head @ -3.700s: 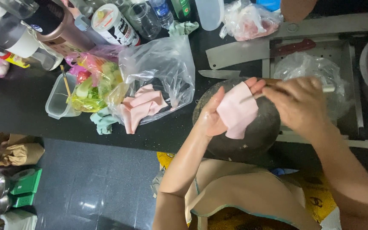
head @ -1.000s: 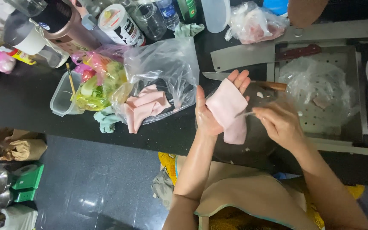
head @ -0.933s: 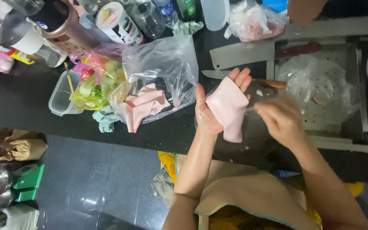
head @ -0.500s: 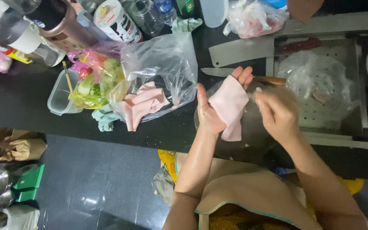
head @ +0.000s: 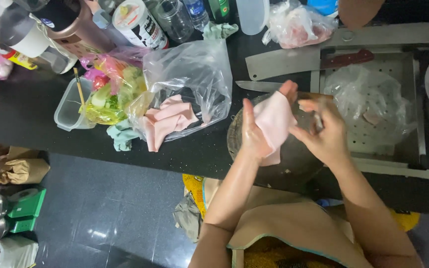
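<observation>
pink meat slice [head: 274,119], black counter [head: 26,114]

Bare forearms, tan apron [head: 294,223] with teal edging.
</observation>
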